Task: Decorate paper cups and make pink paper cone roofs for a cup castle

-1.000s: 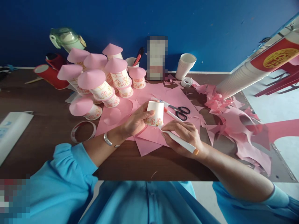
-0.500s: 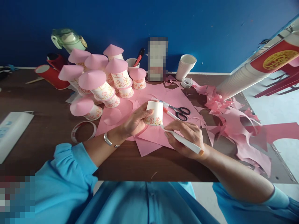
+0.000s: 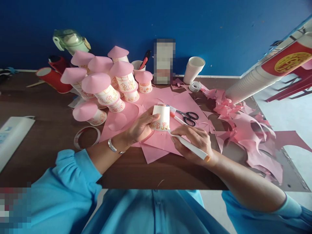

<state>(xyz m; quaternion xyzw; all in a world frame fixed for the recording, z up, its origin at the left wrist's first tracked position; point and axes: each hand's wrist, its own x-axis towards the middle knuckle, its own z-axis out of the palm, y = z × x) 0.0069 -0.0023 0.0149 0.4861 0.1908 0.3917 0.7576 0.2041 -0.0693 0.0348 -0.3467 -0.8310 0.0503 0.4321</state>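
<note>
Scissors (image 3: 184, 114) lie on pink paper (image 3: 154, 153) near the flowered cup (image 3: 163, 114).

Soft light, stretched wide-angle edges

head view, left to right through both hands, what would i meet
White oblong object, round pale tape roll, left hand, white paper cup with drawn flowers, right hand holding white orange-ended marker, ragged pink paper offcuts.

Part of the left hand (image 3: 142, 126) is hidden behind the white cup (image 3: 161, 114), whether the tip of the marker (image 3: 191, 146) touches it is too small to tell, the upright object (image 3: 164, 60) at the wall (image 3: 219, 35) is blurred, and the view's edges cut off the long cup stack (image 3: 253, 85) and a white box (image 3: 16, 138)
</note>
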